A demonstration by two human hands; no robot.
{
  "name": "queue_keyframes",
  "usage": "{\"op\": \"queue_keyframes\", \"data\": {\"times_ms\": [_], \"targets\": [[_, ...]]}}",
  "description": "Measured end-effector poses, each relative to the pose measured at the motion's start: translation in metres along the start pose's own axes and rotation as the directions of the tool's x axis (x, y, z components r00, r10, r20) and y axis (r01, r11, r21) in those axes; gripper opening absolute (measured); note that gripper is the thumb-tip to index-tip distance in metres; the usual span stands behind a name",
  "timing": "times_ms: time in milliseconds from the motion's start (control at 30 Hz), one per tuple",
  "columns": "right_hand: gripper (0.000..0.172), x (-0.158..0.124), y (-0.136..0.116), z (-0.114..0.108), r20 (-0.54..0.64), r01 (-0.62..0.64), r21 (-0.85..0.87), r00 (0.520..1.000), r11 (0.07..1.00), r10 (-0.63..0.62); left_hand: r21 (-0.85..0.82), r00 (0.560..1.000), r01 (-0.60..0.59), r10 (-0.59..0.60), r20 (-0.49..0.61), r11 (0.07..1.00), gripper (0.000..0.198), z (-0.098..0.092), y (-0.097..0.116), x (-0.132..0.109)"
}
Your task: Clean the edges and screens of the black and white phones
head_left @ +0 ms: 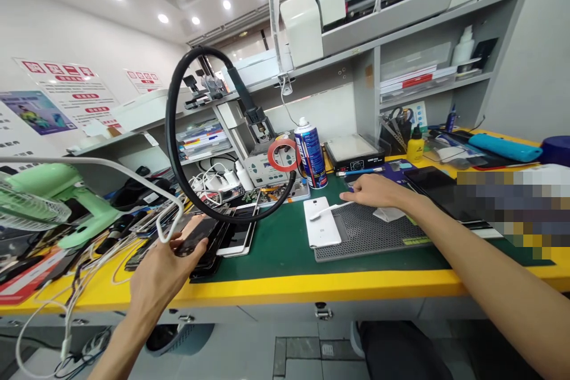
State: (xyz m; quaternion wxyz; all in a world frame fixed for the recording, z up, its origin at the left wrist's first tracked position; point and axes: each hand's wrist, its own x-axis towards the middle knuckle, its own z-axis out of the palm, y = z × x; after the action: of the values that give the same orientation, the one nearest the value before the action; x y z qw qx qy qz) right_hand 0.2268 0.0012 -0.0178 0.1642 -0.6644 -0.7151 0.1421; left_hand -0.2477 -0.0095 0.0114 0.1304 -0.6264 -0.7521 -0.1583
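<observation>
On the left, my left hand (164, 270) has its thumb and fingers around a dark smartphone (200, 236) at the top of a pile of phones. Beside that pile lies a white-framed phone or tablet (238, 234). My right hand (374, 191) is closed above a grey perforated mat (371, 231), fingers curled and pointing left. A thin white strip (327, 211) runs from under these fingers across a white smartphone (321, 231); whether the fingers grip it is hidden. The white phone lies back up, partly over the mat's left edge.
A black hose loop (169, 113) arches over the bench. Behind stand a blue spray can (312, 157), a red tape roll (282, 155) and a flat heating plate (355, 154). Cables and a green fan (66, 202) crowd the left; a yellow bottle (415, 145) stands right.
</observation>
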Motion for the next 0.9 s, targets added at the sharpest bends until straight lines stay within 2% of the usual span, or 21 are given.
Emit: {"op": "queue_keyframes", "data": {"times_ms": [67, 367, 633, 900], "targets": [[0.057, -0.001, -0.001, -0.001, 0.000, 0.000, -0.005, 1.000, 1.000, 0.000, 0.038, 1.000, 0.019, -0.019, -0.023, 0.999, 0.073, 0.002, 0.002, -0.001], [0.057, -0.002, -0.004, -0.002, -0.011, -0.006, -0.004, 1.000, 1.000, 0.006, 0.148, 0.988, -0.049, 0.069, -0.136, 0.988, 0.073, 0.011, 0.009, -0.004], [0.056, 0.000, -0.003, 0.000, -0.016, -0.020, -0.005, 1.000, 1.000, 0.020, 0.183, 0.988, -0.101, 0.119, -0.094, 0.978, 0.076, 0.016, 0.007, -0.005], [0.057, 0.000, -0.001, 0.000, -0.026, -0.003, -0.003, 1.000, 1.000, 0.003, 0.185, 0.981, -0.097, 0.125, -0.151, 0.978, 0.072, 0.014, 0.011, -0.003]]}}
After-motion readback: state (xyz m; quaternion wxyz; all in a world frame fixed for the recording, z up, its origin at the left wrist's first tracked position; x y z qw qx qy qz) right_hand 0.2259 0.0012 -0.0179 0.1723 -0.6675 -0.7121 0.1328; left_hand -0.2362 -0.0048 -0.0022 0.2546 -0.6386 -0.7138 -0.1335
